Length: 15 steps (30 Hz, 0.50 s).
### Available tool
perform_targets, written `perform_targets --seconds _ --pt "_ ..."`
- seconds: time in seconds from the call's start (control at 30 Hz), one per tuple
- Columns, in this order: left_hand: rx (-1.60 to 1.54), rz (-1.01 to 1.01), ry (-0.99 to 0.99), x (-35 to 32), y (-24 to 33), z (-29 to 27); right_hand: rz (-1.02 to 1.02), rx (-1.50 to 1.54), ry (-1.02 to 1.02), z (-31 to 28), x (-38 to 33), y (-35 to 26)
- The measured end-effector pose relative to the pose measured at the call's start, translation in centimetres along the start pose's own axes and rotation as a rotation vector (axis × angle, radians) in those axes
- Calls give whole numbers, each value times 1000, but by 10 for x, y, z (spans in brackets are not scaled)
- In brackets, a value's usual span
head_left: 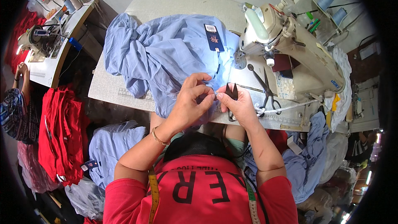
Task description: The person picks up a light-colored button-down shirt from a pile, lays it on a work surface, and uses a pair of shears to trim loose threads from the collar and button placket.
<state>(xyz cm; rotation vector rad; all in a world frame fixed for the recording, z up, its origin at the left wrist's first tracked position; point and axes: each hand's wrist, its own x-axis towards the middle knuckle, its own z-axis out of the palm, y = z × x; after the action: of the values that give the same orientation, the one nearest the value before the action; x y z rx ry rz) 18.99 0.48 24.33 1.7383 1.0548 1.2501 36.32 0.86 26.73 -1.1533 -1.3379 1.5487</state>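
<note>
A light blue garment point(166, 45) lies bunched on the sewing table, with a dark hang tag point(214, 38) on top. At its near edge, my left hand point(192, 99) is closed, thumb and fingertips pinching the fabric. My right hand point(241, 105) meets it there, thumb tip almost touching the left fingertips. Small dark thread snips point(232, 92) are held in the right hand, their two points sticking up past the fingers. Exactly what lies between the fingertips is too small to make out. Large black scissors point(265, 87) rest just right of my right hand.
A sewing machine point(290, 45) stands at the right of the table point(143, 4), a white cord point(288, 107) near its front. Red garments point(62, 137) and blue ones point(110, 153) are piled lower left. Another person's arm point(25, 81) is at a second machine point(33, 43).
</note>
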Motion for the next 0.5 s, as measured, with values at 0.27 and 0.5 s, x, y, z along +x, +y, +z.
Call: perform_targets --seconds 0.27,0.5 --pt "143 100 38 3 -1 5 -43 -148 105 9 -3 6" --pt "-130 -67 108 4 1 13 -35 -61 93 9 -1 3"
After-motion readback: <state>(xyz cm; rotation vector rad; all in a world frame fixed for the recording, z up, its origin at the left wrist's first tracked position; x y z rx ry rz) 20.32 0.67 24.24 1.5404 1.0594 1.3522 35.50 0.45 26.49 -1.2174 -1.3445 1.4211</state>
